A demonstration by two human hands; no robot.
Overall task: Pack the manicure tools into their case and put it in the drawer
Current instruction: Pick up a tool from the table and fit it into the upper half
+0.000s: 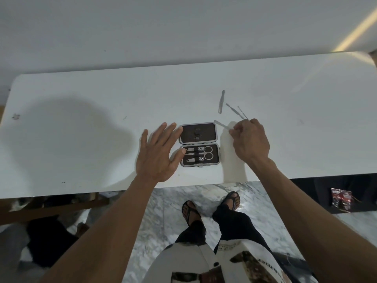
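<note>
A small manicure case (217, 149) lies unfolded flat on the white table (81, 123). Its near half holds two nail clippers and scissors (207, 153) under straps; its far half shows a dark lining. My left hand (158, 154) rests flat beside the case, fingertips touching its left edge. My right hand (251, 139) is to the right of the case, fingers pinched on a thin metal tool (220, 123) that points left. Three more slim metal tools lie loose beyond it: tweezers (221, 102), a pusher (231, 108) and a fine pick (241, 111).
The table's near edge runs just below my hands; a wall stands behind its far edge. Under the table is a marble floor with my sandalled feet, wooden furniture at the left and a small red packet (341, 199) at the right. No drawer is visible.
</note>
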